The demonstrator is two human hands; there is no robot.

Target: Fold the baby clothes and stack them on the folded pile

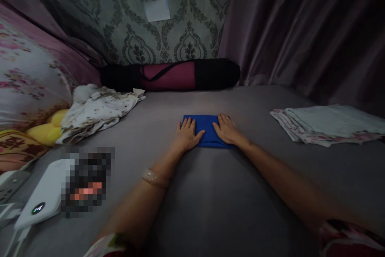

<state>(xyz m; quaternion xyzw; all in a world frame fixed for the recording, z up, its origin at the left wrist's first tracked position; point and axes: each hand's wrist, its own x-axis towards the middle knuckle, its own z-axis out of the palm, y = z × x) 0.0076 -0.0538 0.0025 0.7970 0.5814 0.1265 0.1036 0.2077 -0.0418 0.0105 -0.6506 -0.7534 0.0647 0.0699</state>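
Note:
A blue folded cloth (207,126) lies flat on the grey bed sheet (210,185), in the middle of the view. On its left side rests my left hand (188,133), palm down with the fingers spread. My right hand (226,128) presses flat on the right side of the cloth, its thumb pointing inward. Between the two thumbs a strip of blue fabric shows, with a fold line along the near edge. Both hands touch the cloth from above and grasp nothing.
A black and pink long bag (171,75) lies along the wall. On the right are stacked folded cloths (327,122). To the left sit a crumpled spotted cloth (105,108), a yellow plush toy (45,132), a white power bank (45,193) with cables, and a power strip (12,187).

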